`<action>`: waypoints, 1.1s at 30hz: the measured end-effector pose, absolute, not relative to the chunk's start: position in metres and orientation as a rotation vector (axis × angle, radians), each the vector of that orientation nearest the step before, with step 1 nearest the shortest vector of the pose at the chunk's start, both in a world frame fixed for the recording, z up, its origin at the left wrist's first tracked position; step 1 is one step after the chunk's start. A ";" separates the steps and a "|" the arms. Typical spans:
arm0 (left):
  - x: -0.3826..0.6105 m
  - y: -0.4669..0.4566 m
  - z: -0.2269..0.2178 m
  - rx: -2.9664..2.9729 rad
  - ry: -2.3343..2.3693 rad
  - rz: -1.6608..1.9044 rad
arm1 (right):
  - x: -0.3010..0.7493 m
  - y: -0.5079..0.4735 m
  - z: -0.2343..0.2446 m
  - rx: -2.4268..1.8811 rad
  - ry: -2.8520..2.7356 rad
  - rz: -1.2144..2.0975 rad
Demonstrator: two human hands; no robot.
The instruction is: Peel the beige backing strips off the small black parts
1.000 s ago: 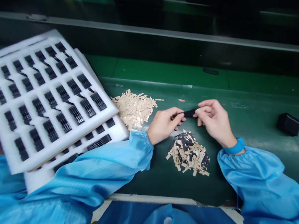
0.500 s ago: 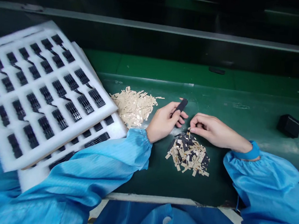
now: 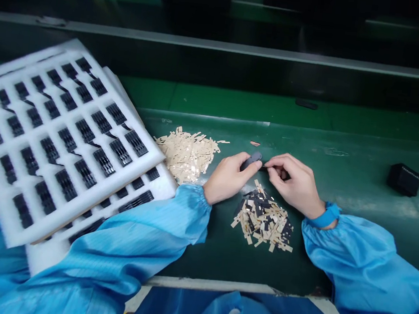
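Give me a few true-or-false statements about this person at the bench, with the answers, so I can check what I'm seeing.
1. The left hand holds a small dark piece. True.
2. The right hand has a blue wristband on its wrist. True.
3. The pile of pale strips is mostly black pieces. False: its strips are pale tan; a mixed dark-and-tan pile lies below the hands.
4. The white foam tray lies to the right of the right hand. False: it lies left of the left hand.
5. The black box touches the right hand. False: it stands apart, far right on the green bench.
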State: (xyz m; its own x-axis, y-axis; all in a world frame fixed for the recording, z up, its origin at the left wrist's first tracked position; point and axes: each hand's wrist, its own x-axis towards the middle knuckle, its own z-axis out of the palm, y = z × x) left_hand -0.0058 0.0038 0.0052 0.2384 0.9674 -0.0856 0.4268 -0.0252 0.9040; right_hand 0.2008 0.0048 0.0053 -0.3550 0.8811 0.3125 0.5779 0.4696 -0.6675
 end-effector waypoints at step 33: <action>-0.001 -0.007 -0.006 1.718 1.398 0.923 | 0.179 -0.007 0.005 -1.251 -1.937 0.657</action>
